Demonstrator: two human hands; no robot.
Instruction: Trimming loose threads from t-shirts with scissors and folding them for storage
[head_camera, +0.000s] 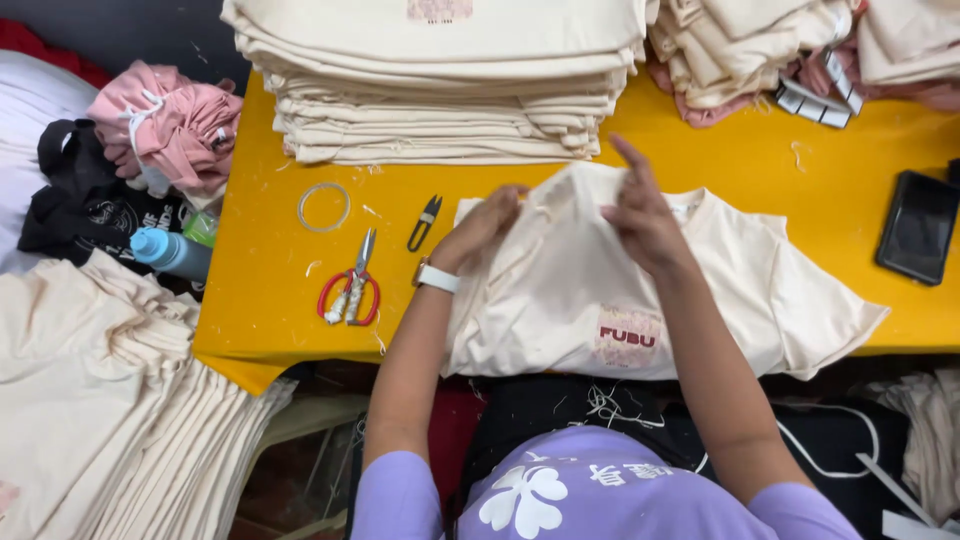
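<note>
Both bare forearms reach forward, converging. Left hand (485, 222) fingers curled, pinching, white band on wrist. Right hand (642, 215) pinching too, index finger raised. Hands near each other.

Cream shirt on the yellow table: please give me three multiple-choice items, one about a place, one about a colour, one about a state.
1. Where are the scissors?
A. left of the cream shirt
B. on the folded stack
C. beside the phone

2. What colour are the scissors' handles?
A. blue
B. red
C. black

3. What are the left hand and right hand doing?
A. resting apart on the yellow table
B. gripping the shirt's fabric
C. holding the scissors

Answers: 1 A, they lie on bare table left of it; 2 B, the loops are red; 3 B, both hands pinch raised cloth.
</note>
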